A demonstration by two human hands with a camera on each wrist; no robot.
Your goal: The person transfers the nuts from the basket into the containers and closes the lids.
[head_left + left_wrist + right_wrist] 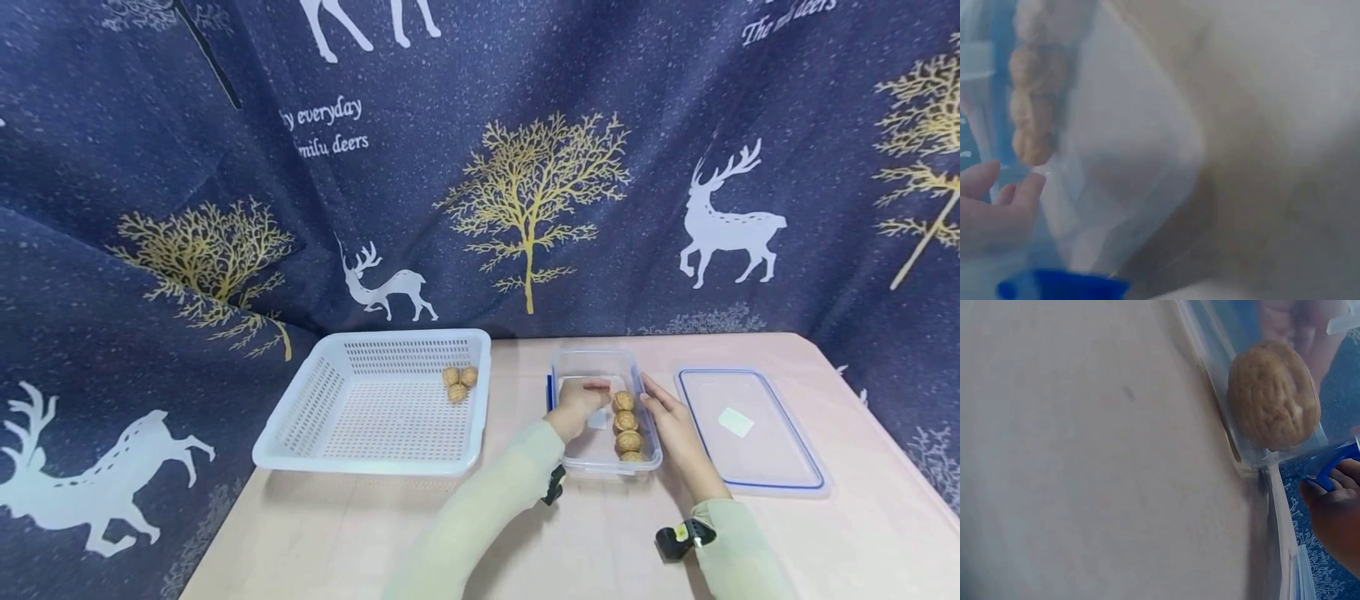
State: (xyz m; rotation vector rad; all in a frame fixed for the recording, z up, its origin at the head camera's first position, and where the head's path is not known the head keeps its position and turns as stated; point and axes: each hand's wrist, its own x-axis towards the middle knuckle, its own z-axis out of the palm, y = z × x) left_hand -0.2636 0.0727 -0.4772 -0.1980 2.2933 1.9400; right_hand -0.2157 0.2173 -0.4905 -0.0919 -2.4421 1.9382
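A clear plastic food container with blue side flaps stands on the table, and several walnuts line its right wall in a row. My left hand reaches inside, its fingers loosely bent and the fingertips close to the far end of the row. The left wrist view has these fingers just by the end walnut, with nothing between them and the thumb. On the outside, my right hand holds the container's right side; in the right wrist view its fingers curl at a blue flap.
On the left stands a white perforated basket with three walnuts in its right far corner. The container's blue-edged lid lies flat to the right, a pale label on it. A dark patterned curtain hangs behind the table.
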